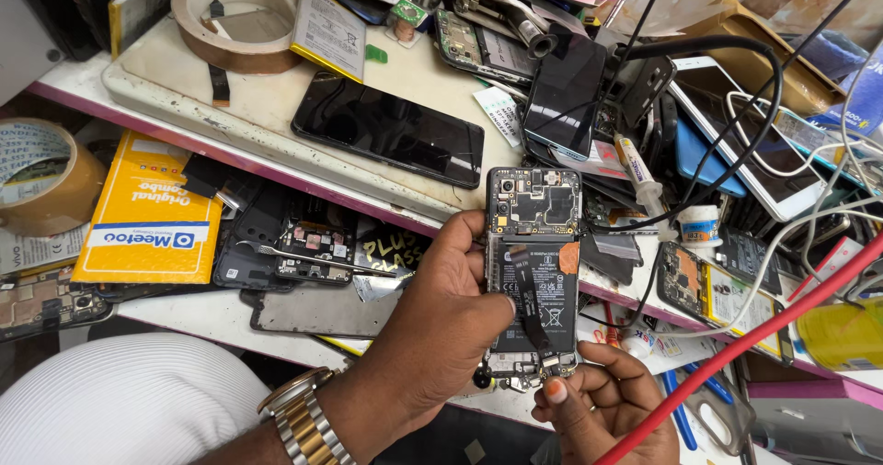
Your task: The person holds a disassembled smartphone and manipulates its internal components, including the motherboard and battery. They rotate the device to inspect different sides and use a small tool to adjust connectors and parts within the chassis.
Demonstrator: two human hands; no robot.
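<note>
Black and bare-backed, the opened phone [533,276] sits clasped in our left hand [441,322] just below the dark handset [391,129], cover already off, battery and flex cable still seated, while our right hand [602,401] pinches its bottom edge.

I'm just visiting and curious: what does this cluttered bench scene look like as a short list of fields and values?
Setting: crowded repair bench with phone parts and cables
Left hand: grips the side of an opened phone, thumb on its battery; a metal wristwatch on the wrist
Right hand: supports the phone's bottom edge from below
Opened phone: back cover off, circuit board, battery and a dark flex cable showing
On the shelf behind: dark intact phone lying flat, tape roll
To the left: yellow package
In front: red cable crossing diagonally
</note>
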